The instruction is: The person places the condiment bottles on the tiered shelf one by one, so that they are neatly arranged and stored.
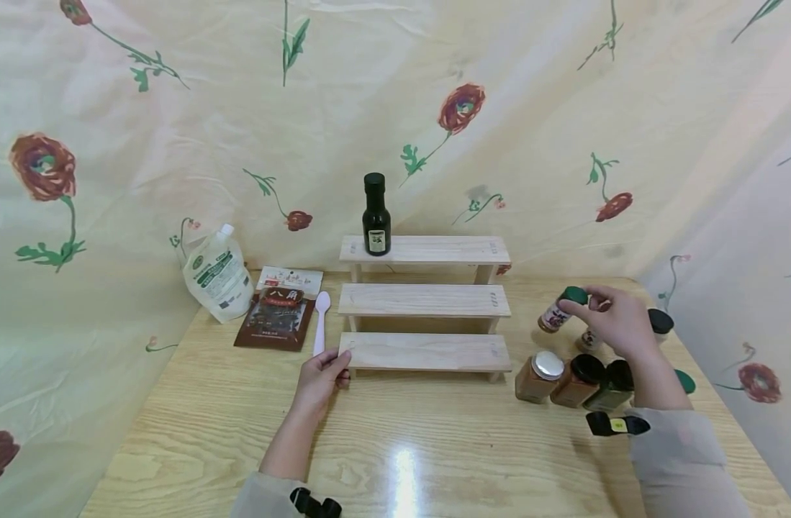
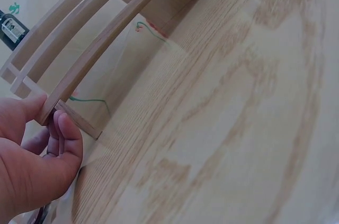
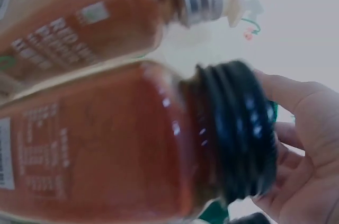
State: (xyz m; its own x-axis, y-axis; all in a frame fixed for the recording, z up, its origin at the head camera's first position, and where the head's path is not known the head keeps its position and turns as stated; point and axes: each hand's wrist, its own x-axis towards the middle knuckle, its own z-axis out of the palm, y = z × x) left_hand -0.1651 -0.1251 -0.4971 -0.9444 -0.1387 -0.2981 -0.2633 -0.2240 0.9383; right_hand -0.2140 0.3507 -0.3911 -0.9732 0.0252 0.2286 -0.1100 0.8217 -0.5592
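My left hand (image 1: 320,380) grips the left end of the lowest step of a three-tier wooden shelf (image 1: 427,352), thumb on top and fingers curled beneath, as the left wrist view shows too. At the right, my right hand (image 1: 618,320) pinches the green cap of a small spice jar (image 1: 553,316), which tilts between thumb and fingers. In the right wrist view, a black-capped jar of red-brown powder (image 3: 106,144) hides much of the right hand (image 3: 312,150) and the jar it holds. A dark bottle (image 1: 377,219) stands on the top step's left end.
Several spice jars stand around my right hand, among them a silver-capped jar (image 1: 539,378) and a black-capped jar (image 1: 578,381). Left of the shelf are a white spouted pouch (image 1: 220,277), a brown spice packet (image 1: 278,313) and a white spoon (image 1: 321,320). Flowered cloth hangs behind the table.
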